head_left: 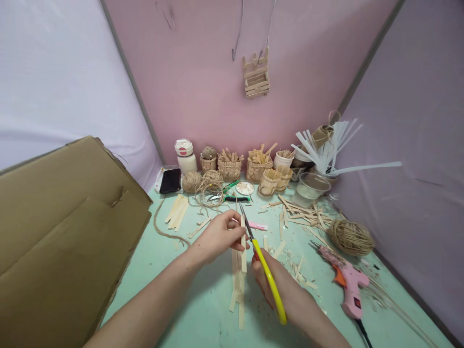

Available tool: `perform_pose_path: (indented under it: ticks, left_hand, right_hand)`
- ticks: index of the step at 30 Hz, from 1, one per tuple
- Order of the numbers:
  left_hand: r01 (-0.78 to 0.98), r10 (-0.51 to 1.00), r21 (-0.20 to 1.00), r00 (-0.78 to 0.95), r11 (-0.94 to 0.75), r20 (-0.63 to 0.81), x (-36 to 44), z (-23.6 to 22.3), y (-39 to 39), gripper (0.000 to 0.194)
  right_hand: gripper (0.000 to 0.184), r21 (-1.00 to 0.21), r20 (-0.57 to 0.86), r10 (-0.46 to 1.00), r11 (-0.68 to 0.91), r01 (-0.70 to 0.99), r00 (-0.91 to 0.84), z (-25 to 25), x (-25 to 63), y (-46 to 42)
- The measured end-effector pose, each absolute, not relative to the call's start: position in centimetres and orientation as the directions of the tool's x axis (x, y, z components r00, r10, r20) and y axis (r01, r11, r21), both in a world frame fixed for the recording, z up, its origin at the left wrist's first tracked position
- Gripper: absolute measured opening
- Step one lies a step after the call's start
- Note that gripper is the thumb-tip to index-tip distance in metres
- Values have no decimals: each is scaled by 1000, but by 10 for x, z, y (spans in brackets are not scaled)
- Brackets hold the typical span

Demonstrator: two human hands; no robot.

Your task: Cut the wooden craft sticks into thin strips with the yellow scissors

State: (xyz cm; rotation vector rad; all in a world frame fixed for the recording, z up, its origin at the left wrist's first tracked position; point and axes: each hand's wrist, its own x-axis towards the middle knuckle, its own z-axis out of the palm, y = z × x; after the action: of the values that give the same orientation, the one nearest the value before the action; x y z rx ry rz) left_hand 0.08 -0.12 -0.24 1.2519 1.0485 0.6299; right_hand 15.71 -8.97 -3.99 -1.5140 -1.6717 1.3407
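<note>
My left hand (226, 231) pinches a thin flat wooden strip (243, 258) upright between thumb and fingers, over the middle of the table. My right hand (277, 278) is closed round the yellow handle of a pair of scissors (269, 275). The scissor blades point up and away, right beside the top of the strip; whether they touch it I cannot tell. Below my hands several more wooden strips (237, 290) lie on the green table. Just behind the blades rests a pink cutter (258, 225), partly hidden.
A pink glue gun (348, 280) and a twine ball (351, 237) lie at the right. Wood scraps (299, 270) are scattered nearby. Green-handled pliers (235, 198), twine, stick baskets (229, 169) and a plastic tub (311, 188) line the back. Large cardboard (65, 217) stands at the left.
</note>
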Motion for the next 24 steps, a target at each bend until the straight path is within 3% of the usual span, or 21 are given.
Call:
perform_pose_path:
  ticks: [17, 24]
  left_hand:
    - [156, 850, 944, 410, 291, -330, 2, 4, -3, 10]
    - [210, 835, 952, 462, 225, -299, -5, 7, 1, 11]
  right_hand:
    - [47, -898, -235, 943, -118, 425, -236, -49, 159, -91]
    - [48, -896, -228, 950, -119, 428, -213, -39, 157, -91]
